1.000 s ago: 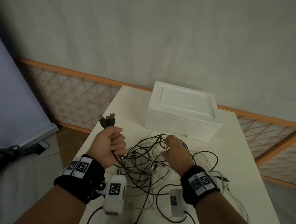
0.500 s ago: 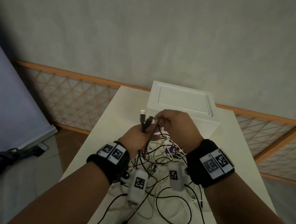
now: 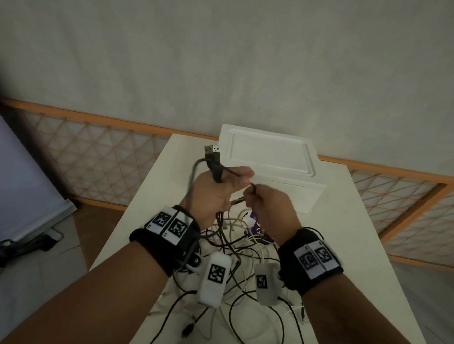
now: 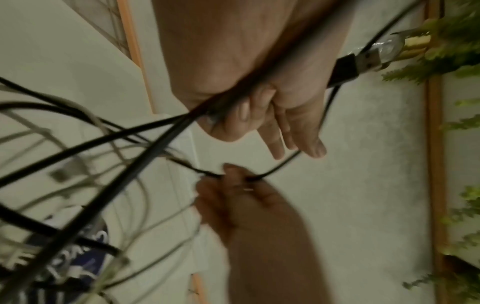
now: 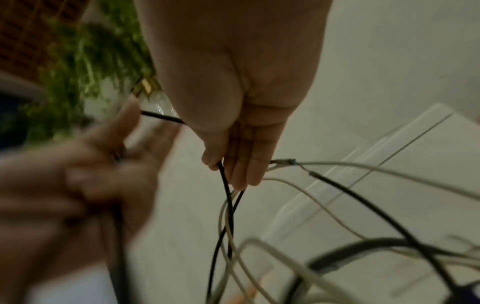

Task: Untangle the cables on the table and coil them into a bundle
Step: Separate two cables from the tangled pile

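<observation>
The tangle of cables point(image 3: 239, 255) lies on the worktop point(image 3: 348, 259), near its front. Behind it, at the far edge, stands a lidded foam box point(image 3: 270, 161). Above the tangle, the left hand point(image 3: 214, 192) is beside the right hand point(image 3: 268, 209), USB plugs point(image 3: 211, 152) rising from the left one.

Both hands point(image 3: 214, 195) gripping tangled cables point(image 3: 232, 241)

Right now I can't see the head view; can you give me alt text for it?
Both hands are raised over a tangle of cables on a white table: the left hand grips black cables with USB plugs sticking up, and the right hand pinches a thin black cable beside it. A white box sits behind them.
</observation>
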{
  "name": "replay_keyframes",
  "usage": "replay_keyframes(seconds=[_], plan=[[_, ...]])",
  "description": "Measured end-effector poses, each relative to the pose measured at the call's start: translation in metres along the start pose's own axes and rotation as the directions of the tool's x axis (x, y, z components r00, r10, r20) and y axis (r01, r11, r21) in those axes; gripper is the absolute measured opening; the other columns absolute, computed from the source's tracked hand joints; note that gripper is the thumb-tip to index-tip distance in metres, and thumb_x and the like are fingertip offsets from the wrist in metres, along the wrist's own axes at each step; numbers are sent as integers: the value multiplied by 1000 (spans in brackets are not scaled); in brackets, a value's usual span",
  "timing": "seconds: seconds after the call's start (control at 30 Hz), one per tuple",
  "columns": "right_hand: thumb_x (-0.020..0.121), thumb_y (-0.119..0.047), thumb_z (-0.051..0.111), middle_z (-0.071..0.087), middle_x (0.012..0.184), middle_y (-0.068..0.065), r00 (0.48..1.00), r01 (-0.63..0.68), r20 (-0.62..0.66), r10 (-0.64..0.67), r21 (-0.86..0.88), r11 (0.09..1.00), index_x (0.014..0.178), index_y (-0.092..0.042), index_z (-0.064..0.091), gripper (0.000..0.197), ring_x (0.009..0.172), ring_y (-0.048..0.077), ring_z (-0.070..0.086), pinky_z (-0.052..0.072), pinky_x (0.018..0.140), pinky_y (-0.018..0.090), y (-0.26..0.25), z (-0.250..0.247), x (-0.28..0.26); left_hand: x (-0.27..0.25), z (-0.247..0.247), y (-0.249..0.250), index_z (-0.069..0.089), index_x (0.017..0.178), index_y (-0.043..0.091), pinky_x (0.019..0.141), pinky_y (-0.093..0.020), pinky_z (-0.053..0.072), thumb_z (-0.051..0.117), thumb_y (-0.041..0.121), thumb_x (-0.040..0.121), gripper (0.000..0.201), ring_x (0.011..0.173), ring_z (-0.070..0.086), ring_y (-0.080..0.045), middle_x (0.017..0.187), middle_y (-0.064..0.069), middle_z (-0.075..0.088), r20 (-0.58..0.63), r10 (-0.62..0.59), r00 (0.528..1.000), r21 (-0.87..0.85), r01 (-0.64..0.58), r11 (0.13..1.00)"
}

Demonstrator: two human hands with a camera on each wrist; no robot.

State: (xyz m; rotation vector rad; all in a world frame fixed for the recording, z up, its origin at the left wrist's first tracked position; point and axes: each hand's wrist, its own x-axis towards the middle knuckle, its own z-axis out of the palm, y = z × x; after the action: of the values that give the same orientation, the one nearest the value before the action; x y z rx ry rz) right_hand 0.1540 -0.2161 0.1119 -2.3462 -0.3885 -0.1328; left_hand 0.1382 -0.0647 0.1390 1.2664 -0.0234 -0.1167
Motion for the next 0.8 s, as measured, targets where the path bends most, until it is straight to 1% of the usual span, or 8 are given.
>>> replay_keyframes(seconds=[0.1,0.2,0.3,0.37,0.43,0.53,0.63,0.8], plan=[[87,1,52,66,73,-4,983,101,-167,-82,109,989,88,-13,65,19,67,11,62,51,67,25,-19,-18,8,6,-9,-18,70,110,12,46,-16,34,68,2,84,29,54,54,0,83,10,71,-23,-17,1000,184,21,983],[90,-5,52,68,76,1,937,240,-311,-158,243,940,91,-17,66,18,72,18,66,56,72,36,-42,-31,14,14,-17,-32,72,103,4,50,-13,38,72,18,85,23,53,53,0,55,15,61,-119,-56,991,381,97,919],[84,-15,54,68,77,8,882,312,-467,-66,473,824,85,-32,64,20,73,27,65,54,72,41,-55,-49,18,19,-31,-40,71,99,6,60,-28,39,70,46,81,44,59,50,-16,66,-1,60,-189,-128,974,603,218,768],[83,-10,59,68,79,7,858,313,-514,9,537,784,87,-32,62,22,73,22,65,56,71,40,-55,-55,17,19,-36,-40,71,97,5,54,-29,34,70,48,81,46,52,41,-17,58,1,52,-212,-143,967,595,244,766],[83,-13,65,69,84,3,887,234,-460,34,514,825,90,-35,59,24,73,16,67,57,71,37,-46,-46,17,20,-36,-37,73,94,7,48,-27,28,74,42,80,39,45,32,-14,44,10,41,-233,-124,965,477,224,850],[82,-14,71,69,79,-1,986,12,-164,41,314,950,93,-29,58,23,68,16,66,56,71,42,-31,-12,13,19,-24,-27,73,86,10,46,-26,26,73,31,83,21,45,28,-12,41,13,35,-203,-64,977,269,118,956],[87,-13,66,70,78,8,994,-93,-13,109,421,902,93,-27,57,17,60,19,63,57,63,41,-26,12,6,16,-15,-20,71,81,10,43,-22,28,68,23,88,16,44,32,-8,47,11,45,-189,1,982,160,30,987],[85,-14,67,71,91,3,1000,7,13,-10,244,970,101,-11,62,17,81,16,66,56,75,39,-24,18,3,9,-8,-13,70,110,5,41,-12,38,65,17,89,25,49,55,0,83,-4,69,-134,36,990,4,-36,999]])
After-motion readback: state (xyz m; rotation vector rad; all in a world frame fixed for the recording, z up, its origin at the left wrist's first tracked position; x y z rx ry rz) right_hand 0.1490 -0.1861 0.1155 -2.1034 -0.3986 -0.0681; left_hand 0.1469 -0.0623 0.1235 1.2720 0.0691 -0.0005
